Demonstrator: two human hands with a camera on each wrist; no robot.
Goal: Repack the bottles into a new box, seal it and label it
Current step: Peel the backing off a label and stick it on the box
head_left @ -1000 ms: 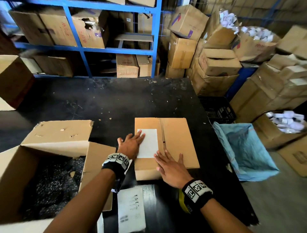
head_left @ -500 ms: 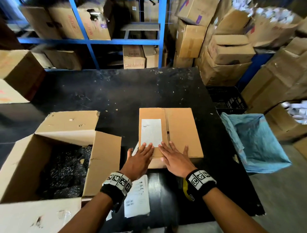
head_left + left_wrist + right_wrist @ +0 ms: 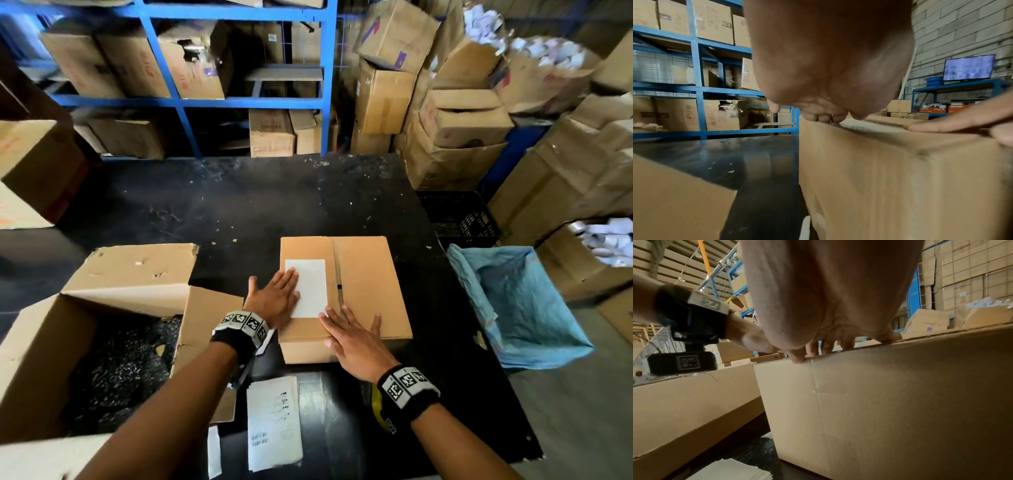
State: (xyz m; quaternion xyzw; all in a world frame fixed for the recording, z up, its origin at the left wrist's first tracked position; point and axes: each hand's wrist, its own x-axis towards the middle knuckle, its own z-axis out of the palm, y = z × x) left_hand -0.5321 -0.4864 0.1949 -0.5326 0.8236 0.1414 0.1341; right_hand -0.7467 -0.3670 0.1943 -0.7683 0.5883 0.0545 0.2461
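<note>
1. Handling, my read: the closed brown corrugated cardboard box (image 3: pixel 346 298) has bottles inside per the task, so expect it to be fairly heavy with weight low down. The walls look stiff, and the top flaps are the weak part. Don't lift by the flaps or the seam.
2. Where to hold: palms on opposite side walls low down, or under the bottom edges. Plain cardboard should give decent friction. Contents may be fragile, so set it down flat and don't drop it.
3. Position: the box sits upright on the black scuffed worktable (image 3: pixel 239 205), near the front edge, just right of the large open brown carton (image 3: pixel 78 329).
4. Look: plain unprinted kraft with a centre seam running front to back. The white rectangular paper label (image 3: pixel 310 289) lies on the left flap, beside the seam.
5. Left hand (image 3: pixel 274 299): flat, fingers straight, pressing the label's left edge; grips nothing.
6. Right hand (image 3: pixel 354 346): flat, fingers spread on the box top at the front edge, just below the label; grips nothing.
7. Loose white printed sheets (image 3: pixel 274 423) lie on the table in front of the box.
</note>
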